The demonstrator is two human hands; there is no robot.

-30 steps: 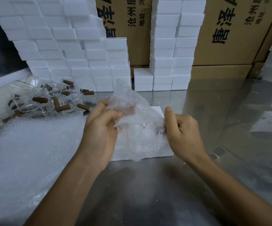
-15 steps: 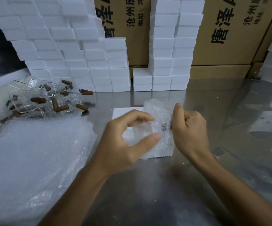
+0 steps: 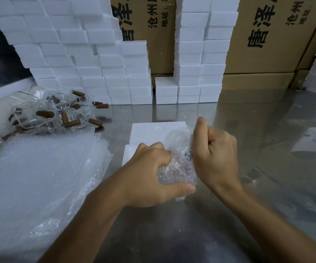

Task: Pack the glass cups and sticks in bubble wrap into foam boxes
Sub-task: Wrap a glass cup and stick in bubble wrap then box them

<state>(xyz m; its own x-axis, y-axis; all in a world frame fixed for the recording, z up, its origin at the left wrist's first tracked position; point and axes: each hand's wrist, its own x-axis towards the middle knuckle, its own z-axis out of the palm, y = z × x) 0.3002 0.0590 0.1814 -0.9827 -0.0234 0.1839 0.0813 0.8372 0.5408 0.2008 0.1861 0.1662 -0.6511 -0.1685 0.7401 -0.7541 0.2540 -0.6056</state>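
Over the foam box (image 3: 145, 133), my left hand (image 3: 149, 179) and right hand (image 3: 215, 154) both clench the bubble-wrapped bundle (image 3: 178, 166); best roll snugly, no loose ends.

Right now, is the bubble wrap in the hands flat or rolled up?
Rolled up. The bubble wrap is bunched into a bundle, gripped between the left hand and right hand.

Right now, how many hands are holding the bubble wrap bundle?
2. The left hand grips the bubble wrap bundle from the left; the right hand pinches its right side.
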